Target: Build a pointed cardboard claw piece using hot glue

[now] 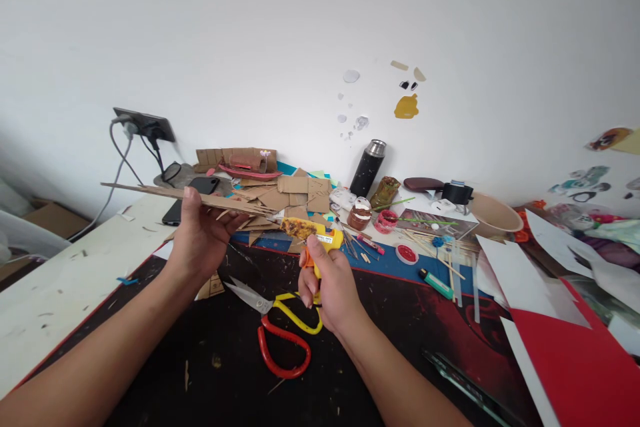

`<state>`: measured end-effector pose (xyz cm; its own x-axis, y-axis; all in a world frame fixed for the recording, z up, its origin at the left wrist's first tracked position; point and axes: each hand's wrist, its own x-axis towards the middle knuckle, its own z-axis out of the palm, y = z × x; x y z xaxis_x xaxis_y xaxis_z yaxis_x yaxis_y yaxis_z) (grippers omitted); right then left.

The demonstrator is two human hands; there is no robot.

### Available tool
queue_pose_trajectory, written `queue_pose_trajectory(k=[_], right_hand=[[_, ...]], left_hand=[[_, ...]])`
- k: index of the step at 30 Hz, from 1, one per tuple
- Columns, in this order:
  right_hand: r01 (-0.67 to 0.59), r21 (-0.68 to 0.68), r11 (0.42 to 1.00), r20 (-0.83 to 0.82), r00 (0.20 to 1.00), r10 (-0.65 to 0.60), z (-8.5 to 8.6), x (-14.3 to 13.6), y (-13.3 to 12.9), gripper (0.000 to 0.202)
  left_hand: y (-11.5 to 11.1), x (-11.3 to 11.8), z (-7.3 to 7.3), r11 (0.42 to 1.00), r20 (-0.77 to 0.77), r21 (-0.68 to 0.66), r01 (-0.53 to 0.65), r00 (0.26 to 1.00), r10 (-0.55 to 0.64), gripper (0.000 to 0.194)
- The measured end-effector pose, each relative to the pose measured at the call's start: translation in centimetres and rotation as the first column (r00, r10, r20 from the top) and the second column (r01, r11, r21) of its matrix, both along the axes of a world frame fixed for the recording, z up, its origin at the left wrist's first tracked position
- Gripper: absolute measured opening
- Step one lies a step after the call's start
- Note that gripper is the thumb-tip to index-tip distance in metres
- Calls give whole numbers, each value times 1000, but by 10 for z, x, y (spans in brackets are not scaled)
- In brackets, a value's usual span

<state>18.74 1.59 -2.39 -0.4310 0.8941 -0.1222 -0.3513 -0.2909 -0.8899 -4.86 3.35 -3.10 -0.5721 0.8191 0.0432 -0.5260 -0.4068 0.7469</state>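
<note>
A white wall [250,33] rises behind a pale table [65,260]. Over much of the table spreads a dark mat [155,367], with a red sheet [570,360] at its right side. Cardboard scraps [287,199] lie heaped toward the wall. In front of them, a long cardboard strip [225,203] is raised above the mat, slanting slightly down to the right; the left hand [200,247] grips it between thumb and fingers. A beige bowl [495,211] sits at the back right. Scissors [265,305] lie on the mat between the two forearms, handles spread, one red and one yellow. A black flask [367,170] leans near the wall. The right hand [330,280] is wrapped around a yellow glue gun [300,229], its nozzle at the strip's right end; whether they touch cannot be told. A phone [173,213] lies beyond the left hand. Smallest are a brown jar [359,215], a red jar [386,221] and a red-filled lid [407,253].
</note>
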Motion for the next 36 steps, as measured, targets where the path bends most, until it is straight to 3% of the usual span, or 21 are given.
queue_pose_trajectory(k=[25,30,36], right_hand=[[-10,10,1000,-3,1000,10,-2,0,1,72],[-73,32,997,56,996,71,-5,-2,0,73],[-112,50,992,87,990,107,-7,-3,-1,74]], left_hand=[[-1,-2,0,1000,4,20,0,1000,0,71],[-1,-1,2,1000,4,10,0,1000,0,81],[0,-2,0,1000,4,8,-1,1000,1,71]])
